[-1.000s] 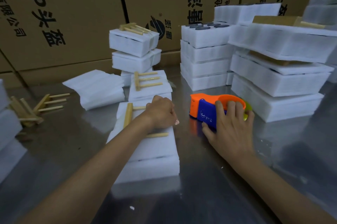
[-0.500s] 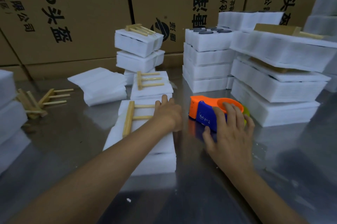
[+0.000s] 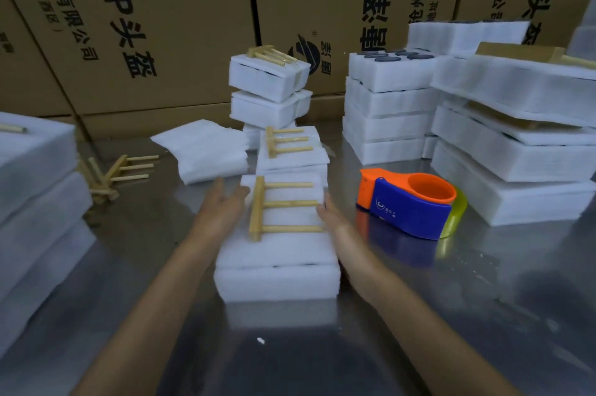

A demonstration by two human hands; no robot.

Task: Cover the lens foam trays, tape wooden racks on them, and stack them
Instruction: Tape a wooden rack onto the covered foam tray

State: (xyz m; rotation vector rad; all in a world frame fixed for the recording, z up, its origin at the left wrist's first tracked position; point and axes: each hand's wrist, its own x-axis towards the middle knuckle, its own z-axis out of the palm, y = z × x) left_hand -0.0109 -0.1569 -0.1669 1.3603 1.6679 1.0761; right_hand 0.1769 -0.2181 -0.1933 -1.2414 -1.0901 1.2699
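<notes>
White foam makes up the tray (image 3: 277,253) in front of you on the steel tabletop (image 3: 483,299), with a wooden rack (image 3: 274,207) lying flat on its cover, crossbar to your left and three prongs pointing right. Your hands are apart, one at each long side of the tray: your left hand (image 3: 222,202) has its fingers straight and sits against the left edge beside the rack's crossbar, and your right hand (image 3: 329,213) lies flat against the right edge near the prong tips. Neither hand curls round anything. Just behind this tray is a second tray (image 3: 293,153) with its own rack (image 3: 283,141) on top, and behind that a leaning stack (image 3: 269,95) of covered trays. The orange and blue tape dispenser (image 3: 409,202) stands on the tabletop to your right, apart from your right hand. Loose racks (image 3: 119,170) lie to your left, near a pile of foam sheets (image 3: 209,150). More tray stacks (image 3: 387,112) rise at right before the cartons (image 3: 161,24).
</notes>
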